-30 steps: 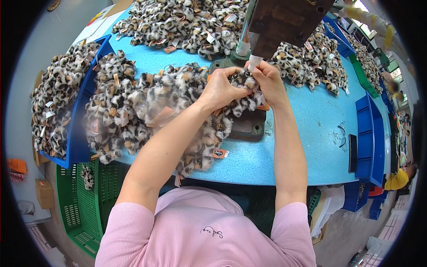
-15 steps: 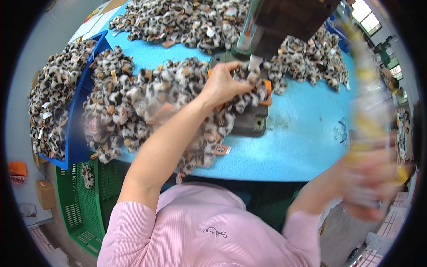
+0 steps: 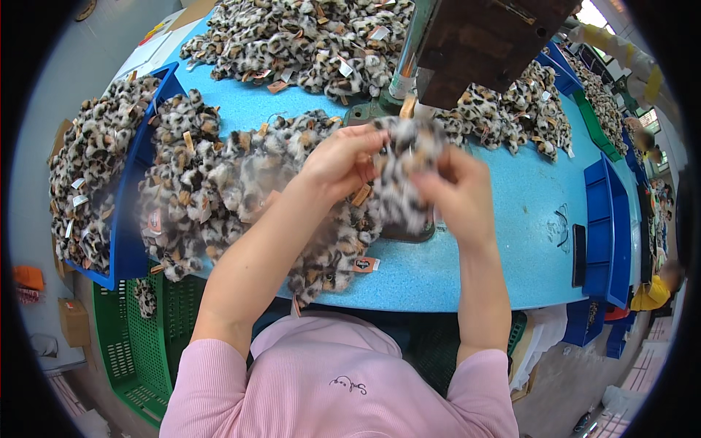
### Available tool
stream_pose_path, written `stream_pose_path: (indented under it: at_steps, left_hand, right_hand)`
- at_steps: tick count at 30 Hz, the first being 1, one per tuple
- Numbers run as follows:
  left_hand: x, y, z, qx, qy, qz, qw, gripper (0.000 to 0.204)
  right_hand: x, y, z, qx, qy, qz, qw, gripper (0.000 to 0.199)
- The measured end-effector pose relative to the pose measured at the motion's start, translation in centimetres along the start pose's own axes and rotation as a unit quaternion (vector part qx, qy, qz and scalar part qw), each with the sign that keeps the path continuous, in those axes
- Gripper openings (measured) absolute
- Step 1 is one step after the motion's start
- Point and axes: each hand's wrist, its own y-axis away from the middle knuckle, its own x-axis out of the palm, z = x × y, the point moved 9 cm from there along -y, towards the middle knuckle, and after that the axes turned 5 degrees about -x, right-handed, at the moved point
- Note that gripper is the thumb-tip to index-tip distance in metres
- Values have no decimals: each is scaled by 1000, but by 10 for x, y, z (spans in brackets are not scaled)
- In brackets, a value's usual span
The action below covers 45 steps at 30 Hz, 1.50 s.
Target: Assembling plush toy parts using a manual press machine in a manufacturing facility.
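Both hands meet above the middle of the blue table (image 3: 511,241), just in front of a dark machine (image 3: 482,44) at the far side. The left hand (image 3: 343,160) and the right hand (image 3: 456,193) together hold a leopard-print plush piece (image 3: 405,171) between them, fingers of each closed onto its fur (the piece is blurred, so its exact shape is hard to tell). A small tan tag (image 3: 361,196) hangs from it. To the left lies a heap of similar plush pieces (image 3: 219,197), spilling toward the near edge. A blue bin (image 3: 135,241) sits farther left, a green crate (image 3: 124,343) below it.
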Motion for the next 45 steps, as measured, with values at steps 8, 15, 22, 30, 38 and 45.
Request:
stream_pose_path:
  at_steps: [8,15,22,30,38,45]
  left_hand:
    - [29,27,-11,137,-471,-33,871,10]
    - [11,16,-3,71,-358,-9,931,12]
    - [18,-8,-6,22,-26,27,999,10]
    - [-27,-40,2,53,-130,-61,988,12]
    - [-23,-37,-12,108,-472,-162,860,9]
    - [-18,-30,-19,141,-517,-181,825,14]
  right_hand:
    - [3,18,-71,163,-306,62,936,16]
    - [-7,8,-69,125,-377,42,917,8]
    - [-18,-41,-85,79,-311,-27,947,5]
    - [-17,-42,-96,56,-129,-33,989,9]
    - [-34,-38,-76,24,-99,-79,992,14]
    - [-19,-32,-53,-57,-81,-104,990,5]
